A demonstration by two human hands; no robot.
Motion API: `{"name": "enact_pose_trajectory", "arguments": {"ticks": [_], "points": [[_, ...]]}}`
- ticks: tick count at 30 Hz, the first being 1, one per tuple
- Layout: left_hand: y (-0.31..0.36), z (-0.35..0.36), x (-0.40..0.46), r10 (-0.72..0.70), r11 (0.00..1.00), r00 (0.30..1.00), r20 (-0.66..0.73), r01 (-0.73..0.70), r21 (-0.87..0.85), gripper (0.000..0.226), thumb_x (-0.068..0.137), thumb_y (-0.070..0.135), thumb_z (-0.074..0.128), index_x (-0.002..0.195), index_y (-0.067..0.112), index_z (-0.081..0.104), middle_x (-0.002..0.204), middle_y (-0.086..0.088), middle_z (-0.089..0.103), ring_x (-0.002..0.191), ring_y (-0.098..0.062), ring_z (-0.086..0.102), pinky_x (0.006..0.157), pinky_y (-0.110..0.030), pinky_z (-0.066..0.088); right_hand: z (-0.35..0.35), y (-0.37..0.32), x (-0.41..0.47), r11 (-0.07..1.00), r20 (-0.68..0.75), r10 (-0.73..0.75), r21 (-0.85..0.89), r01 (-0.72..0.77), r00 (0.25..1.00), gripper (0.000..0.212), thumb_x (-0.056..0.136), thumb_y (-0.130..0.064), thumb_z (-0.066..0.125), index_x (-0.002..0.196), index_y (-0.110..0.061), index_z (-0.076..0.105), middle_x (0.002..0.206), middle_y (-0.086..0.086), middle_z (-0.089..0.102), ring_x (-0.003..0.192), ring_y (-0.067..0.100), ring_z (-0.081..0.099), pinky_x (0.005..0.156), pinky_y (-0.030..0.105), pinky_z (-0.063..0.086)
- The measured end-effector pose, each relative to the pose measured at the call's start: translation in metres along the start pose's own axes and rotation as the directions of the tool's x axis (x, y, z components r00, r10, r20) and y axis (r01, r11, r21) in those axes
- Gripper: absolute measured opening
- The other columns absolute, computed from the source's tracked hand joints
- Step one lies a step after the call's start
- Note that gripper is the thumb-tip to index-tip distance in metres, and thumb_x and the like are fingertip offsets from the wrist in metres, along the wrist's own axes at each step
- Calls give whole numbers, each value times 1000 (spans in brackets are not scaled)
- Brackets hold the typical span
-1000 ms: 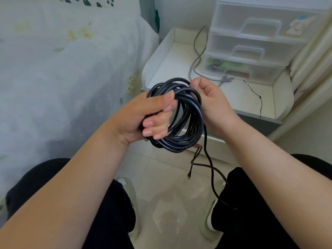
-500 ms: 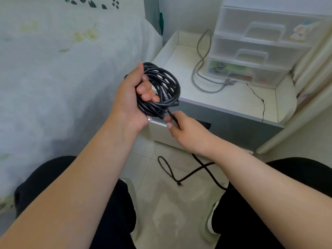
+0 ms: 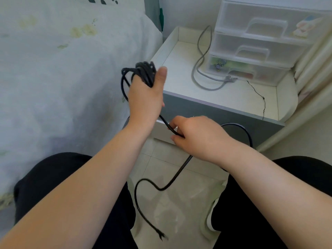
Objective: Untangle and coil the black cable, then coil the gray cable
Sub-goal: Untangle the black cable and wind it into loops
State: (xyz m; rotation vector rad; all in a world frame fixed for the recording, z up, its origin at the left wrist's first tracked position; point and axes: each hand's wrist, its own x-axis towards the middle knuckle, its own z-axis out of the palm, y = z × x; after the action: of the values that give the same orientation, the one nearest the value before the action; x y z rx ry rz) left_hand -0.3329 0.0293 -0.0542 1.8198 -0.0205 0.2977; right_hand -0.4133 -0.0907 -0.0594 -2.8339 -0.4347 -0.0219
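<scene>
Left hand (image 3: 145, 97) grips coiled black cable (image 3: 143, 72); right hand (image 3: 195, 135) pinches loose tail. Cable light, springy, likely slippery; pinch tail close to coil. Gray cable (image 3: 199, 69) lies on desk (image 3: 233, 94).

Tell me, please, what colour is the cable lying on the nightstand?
Gray. The cable on the white nightstand shows in the head view.

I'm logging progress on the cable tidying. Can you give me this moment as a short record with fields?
black cable: partly coiled; loose tail hangs to the floor
left hand: grips the black coil, raised beside the bed
right hand: pinches the loose strand below the coil
gray cable: uncoiled, lying on the nightstand
drawer unit: on the nightstand, behind the gray cable
</scene>
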Motion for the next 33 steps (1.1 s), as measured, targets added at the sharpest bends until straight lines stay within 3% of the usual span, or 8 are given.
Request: {"name": "enact_pose_trajectory", "arguments": {"ticks": [4,10,15,18,23,26,29,33], "points": [[-11,10,-6,35,976,975,220,-81,204,58,88,66,40,75,10,47,61,-13,61,39,-11,56,47,-27,46,-11,13,-1,996,-90,-76,-60,70,993,22,92,-36,48,105,-21,58,82,-4,66,85,20,57,100,33,31],[-7,18,-13,-49,947,863,503,-120,298,64,99,53,16,54,14,39,46,4,46,39,-5,43,42,-12,31,-17,25,-6,993,-46,-117,-27,116,992,14,92,-36,49,93,-26,59,74,-11,61,82,11,48,102,31,25],[-2,19,-26,-156,962,643,750,-73,264,84,91,64,-1,53,8,49,50,-6,55,50,-17,57,67,-32,50,-27,39,-9,995,27,-89,48,88,996,12,91,-37,54,88,-33,65,68,-19,54,82,4,42,102,30,22],[-2,18,-34,-220,975,504,835,97,199,84,83,72,-4,50,11,44,48,-6,51,47,-20,53,65,-28,52,-33,44,-8,997,-1,-66,44,66,998,16,86,-46,57,80,-33,63,70,-16,57,86,6,44,106,32,19],[-7,18,-32,-222,920,326,919,383,87,78,61,85,21,67,10,42,48,-1,42,41,-15,40,51,-27,44,-44,54,-2,996,-62,6,87,-1,998,49,59,-75,53,70,-27,58,75,-11,58,89,8,46,112,36,15],[-13,11,-26,-146,905,236,961,424,34,72,56,76,60,78,9,47,50,4,42,41,-9,41,48,-23,44,-40,55,2,997,-146,-5,74,16,989,49,57,-77,45,67,-29,53,73,-11,54,84,7,43,113,39,16],[-12,-1,-18,-89,924,131,987,382,32,46,60,56,80,68,17,57,50,5,43,42,-7,43,50,-23,45,-34,54,2,996,-213,-50,63,64,976,45,60,-75,46,67,-30,51,71,-14,48,83,5,38,113,36,15],[-3,-14,-10,-142,976,221,965,197,98,36,79,25,74,70,2,47,47,0,40,42,-11,42,52,-26,46,-33,56,2,986,-260,-82,119,116,962,46,68,-66,61,88,-25,63,89,-11,60,95,9,44,104,28,21]]}}
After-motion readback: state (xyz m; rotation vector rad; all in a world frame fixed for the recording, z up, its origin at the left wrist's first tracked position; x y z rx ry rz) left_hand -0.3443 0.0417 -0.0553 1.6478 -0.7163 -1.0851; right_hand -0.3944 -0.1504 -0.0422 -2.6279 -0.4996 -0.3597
